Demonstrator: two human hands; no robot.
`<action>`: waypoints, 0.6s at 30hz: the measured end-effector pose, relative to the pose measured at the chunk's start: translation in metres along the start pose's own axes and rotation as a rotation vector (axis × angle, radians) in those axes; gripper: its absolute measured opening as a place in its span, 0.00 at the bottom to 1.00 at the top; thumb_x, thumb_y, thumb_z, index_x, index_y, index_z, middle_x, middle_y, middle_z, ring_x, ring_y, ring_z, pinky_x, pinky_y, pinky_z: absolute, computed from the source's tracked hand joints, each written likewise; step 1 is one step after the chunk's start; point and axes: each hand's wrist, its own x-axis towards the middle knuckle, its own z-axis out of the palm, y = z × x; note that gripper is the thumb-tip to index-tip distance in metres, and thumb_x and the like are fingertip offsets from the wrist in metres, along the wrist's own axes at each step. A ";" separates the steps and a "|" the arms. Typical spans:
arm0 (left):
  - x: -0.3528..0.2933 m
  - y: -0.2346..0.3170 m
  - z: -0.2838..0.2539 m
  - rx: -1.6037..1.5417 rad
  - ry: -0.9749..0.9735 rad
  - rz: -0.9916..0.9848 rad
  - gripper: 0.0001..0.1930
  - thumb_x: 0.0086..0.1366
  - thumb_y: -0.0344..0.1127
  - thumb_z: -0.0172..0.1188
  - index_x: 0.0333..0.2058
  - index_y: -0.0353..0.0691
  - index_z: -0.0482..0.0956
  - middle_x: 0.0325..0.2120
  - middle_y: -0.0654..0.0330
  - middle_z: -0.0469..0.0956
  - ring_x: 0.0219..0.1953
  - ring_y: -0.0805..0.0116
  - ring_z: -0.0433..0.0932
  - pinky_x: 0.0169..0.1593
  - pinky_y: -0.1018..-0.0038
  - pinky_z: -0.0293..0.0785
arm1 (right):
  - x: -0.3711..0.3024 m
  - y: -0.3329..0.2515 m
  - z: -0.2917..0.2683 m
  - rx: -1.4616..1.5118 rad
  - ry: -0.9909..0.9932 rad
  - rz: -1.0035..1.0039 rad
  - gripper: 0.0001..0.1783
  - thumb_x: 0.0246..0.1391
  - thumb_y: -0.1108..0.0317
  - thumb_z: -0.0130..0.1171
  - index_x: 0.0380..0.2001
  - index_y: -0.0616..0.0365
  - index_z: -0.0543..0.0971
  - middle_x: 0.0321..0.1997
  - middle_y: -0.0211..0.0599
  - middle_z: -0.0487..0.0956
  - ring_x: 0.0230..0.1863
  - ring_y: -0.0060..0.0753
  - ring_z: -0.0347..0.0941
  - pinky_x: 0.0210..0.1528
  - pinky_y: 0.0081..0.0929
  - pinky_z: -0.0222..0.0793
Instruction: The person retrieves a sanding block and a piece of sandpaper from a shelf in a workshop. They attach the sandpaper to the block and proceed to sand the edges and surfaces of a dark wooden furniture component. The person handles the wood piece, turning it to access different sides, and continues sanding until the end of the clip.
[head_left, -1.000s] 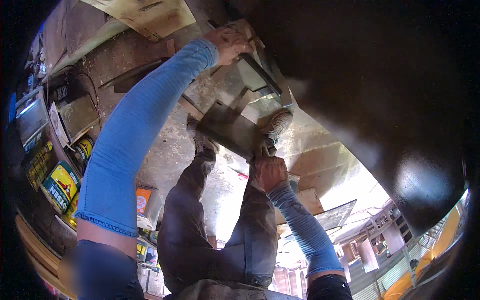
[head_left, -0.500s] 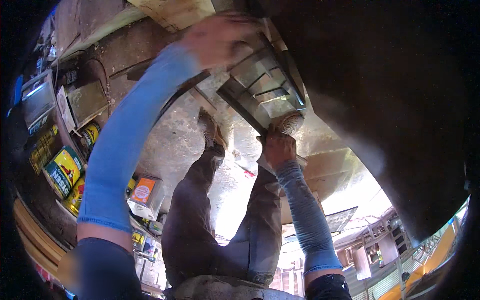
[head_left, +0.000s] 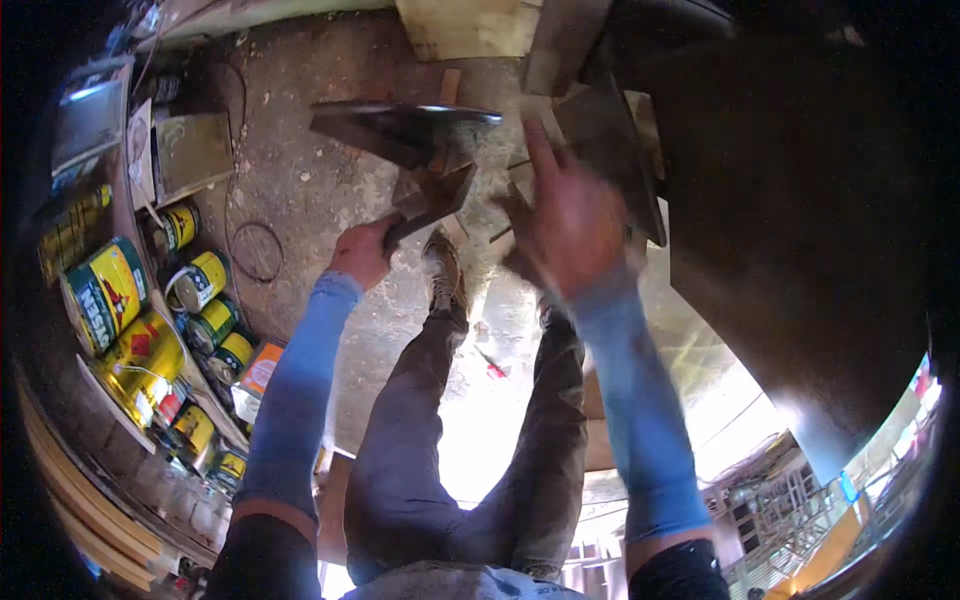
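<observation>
My left hand [head_left: 362,255] is closed round the near end of a dark, flat wooden piece [head_left: 440,200], which slants up and away to the right. Just beyond it, a dark tilted panel [head_left: 395,132] with a shiny upper edge is partly overlapped; whether the two are joined I cannot tell. My right hand [head_left: 580,225] is blurred by motion, its fingers apart and nothing visible in them. Close beside it on the right stands a dark framed panel [head_left: 640,170], partly hidden behind the hand.
Paint cans [head_left: 108,295] and a gold tin [head_left: 145,355] line the left side. A thin cable [head_left: 255,250] lies coiled on the stained floor [head_left: 290,150]. A large dark board [head_left: 780,240] fills the right side. Light wooden boards [head_left: 470,28] stand at the far side.
My left hand has come back from the far side and now grips the dark wooden piece. My right hand has let go of the frame it held and moved farther away. The view has shifted.
</observation>
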 end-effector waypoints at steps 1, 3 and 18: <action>0.005 -0.006 0.003 0.006 0.053 0.058 0.25 0.58 0.35 0.64 0.56 0.44 0.75 0.38 0.43 0.81 0.43 0.40 0.79 0.48 0.52 0.75 | 0.035 -0.007 0.022 -0.134 -0.043 -0.048 0.48 0.49 0.46 0.69 0.68 0.57 0.62 0.42 0.50 0.81 0.36 0.51 0.82 0.35 0.45 0.78; 0.019 0.004 0.002 0.002 0.123 0.163 0.20 0.59 0.36 0.62 0.51 0.43 0.78 0.36 0.44 0.82 0.39 0.40 0.80 0.44 0.51 0.76 | 0.099 0.006 0.073 -0.422 -0.191 -0.112 0.47 0.49 0.46 0.69 0.67 0.56 0.63 0.47 0.49 0.81 0.39 0.52 0.82 0.39 0.47 0.78; 0.012 0.051 0.025 -0.028 0.114 0.126 0.28 0.52 0.34 0.63 0.55 0.43 0.75 0.40 0.50 0.81 0.45 0.47 0.79 0.49 0.55 0.76 | 0.082 0.077 0.083 -0.464 -0.552 0.119 0.31 0.50 0.40 0.66 0.45 0.56 0.80 0.45 0.47 0.80 0.50 0.53 0.77 0.50 0.47 0.74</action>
